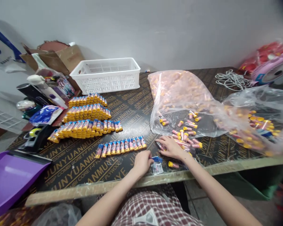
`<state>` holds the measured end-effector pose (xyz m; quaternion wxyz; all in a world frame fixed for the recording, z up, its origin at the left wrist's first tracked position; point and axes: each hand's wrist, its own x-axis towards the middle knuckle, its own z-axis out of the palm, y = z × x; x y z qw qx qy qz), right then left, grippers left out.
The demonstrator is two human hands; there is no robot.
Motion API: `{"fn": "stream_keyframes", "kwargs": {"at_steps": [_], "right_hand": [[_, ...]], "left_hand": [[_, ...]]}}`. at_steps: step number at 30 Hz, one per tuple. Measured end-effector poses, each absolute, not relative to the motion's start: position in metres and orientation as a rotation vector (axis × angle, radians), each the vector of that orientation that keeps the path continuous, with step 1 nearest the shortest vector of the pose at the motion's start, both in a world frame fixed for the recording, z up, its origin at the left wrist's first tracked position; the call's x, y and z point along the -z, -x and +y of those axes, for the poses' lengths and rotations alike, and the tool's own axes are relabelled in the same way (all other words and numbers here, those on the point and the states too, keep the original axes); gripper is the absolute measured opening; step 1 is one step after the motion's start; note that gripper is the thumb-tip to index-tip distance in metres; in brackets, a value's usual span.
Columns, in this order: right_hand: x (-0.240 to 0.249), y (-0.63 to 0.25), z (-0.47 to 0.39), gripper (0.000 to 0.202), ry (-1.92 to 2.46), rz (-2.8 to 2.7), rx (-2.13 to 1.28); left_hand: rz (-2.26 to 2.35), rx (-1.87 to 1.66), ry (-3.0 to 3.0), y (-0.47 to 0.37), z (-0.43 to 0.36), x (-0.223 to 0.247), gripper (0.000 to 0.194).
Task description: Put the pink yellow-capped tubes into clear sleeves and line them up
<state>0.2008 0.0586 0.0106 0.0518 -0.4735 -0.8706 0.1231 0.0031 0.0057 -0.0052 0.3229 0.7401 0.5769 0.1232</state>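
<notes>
My left hand (142, 162) rests at the table's front with its fingers curled together, right beside a small stack of printed blue-and-white labels (157, 166). Whatever its fingertips may pinch is hidden. My right hand (171, 147) is bent over a small capped tube (159, 145) at its fingertips, partly covered by them. Loose pink tubes with yellow caps (185, 136) lie just beyond that hand, and another such tube (174, 164) is below it. To the left runs a row of labelled tubes (121, 146), blue at the top and yellow at the bottom.
Behind the row, labelled tubes (85, 127) lie in stacked piles. A white plastic basket (106, 80) stands by the wall. Clear bags of tubes (181, 86) fill the right side. A tape dispenser (35, 138), purple dustpan (11, 179), white cord (231, 80) and pink fan (273, 70) flank the table.
</notes>
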Motion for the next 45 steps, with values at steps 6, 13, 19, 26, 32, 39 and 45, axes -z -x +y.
{"fn": "stream_keyframes", "kwargs": {"at_steps": [6,13,19,26,32,39,45], "right_hand": [[-0.008,-0.218,0.045,0.072,1.262,-2.495,-0.517],[0.0,-0.23,0.043,0.044,1.329,-2.404,-0.403],[0.003,-0.245,0.041,0.044,1.306,-2.268,-0.629],[-0.005,-0.244,0.044,0.028,1.394,-2.292,-0.531],[-0.017,-0.227,0.038,0.022,1.389,-2.169,-0.524],[-0.036,-0.176,-0.006,0.027,1.375,-1.674,-0.68],[-0.033,-0.152,-0.034,0.024,1.236,-1.558,-0.487]], "left_hand": [[1.561,-0.435,-1.836,0.011,0.001,0.007,0.008],[1.587,-0.455,-1.887,0.009,-0.005,0.007,0.004],[1.529,-0.683,-1.721,0.008,-0.007,0.001,0.01],[1.205,-0.949,-0.848,0.017,0.002,-0.007,0.028],[1.137,-0.986,-0.551,0.023,0.007,-0.015,0.037],[1.163,-1.083,-0.347,0.025,0.015,-0.013,0.03],[1.231,-1.129,-0.323,0.027,0.018,-0.014,0.028]]}}
